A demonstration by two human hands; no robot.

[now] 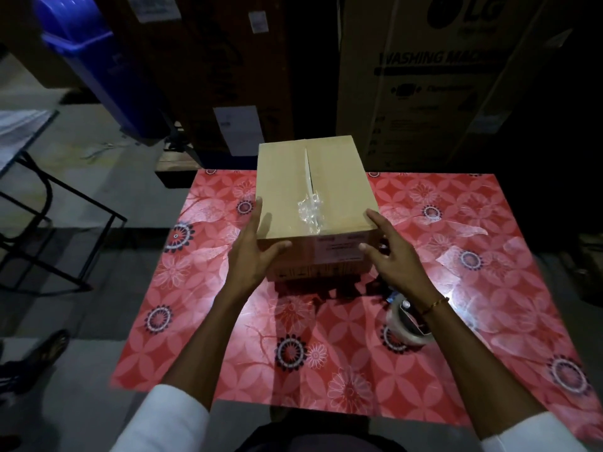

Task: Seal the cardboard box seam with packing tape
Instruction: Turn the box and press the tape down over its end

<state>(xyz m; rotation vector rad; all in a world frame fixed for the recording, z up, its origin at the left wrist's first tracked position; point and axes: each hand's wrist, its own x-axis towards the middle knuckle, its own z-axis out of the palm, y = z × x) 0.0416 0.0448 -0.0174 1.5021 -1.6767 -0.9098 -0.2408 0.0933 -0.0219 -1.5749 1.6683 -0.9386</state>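
Right now the cardboard box [313,203] sits at the far middle of the bench [456,321], on the red flowered cover, its long axis running away from you and leaning slightly to your right. The seam [308,177] follows that axis and gapes near the far end — a crumpled wad of clear tape [310,212] clings to its near end. Your left hand [257,252] grips the near left corner, fingers on the side, thumb on the front face; your right hand [388,252] lies spread against the near right corner. Square the box so the seam points straight at you, press the flaps flush, and clear that wad first. The tape dispenser [406,324] waits just beside your right wrist — ungrasped, I judge.
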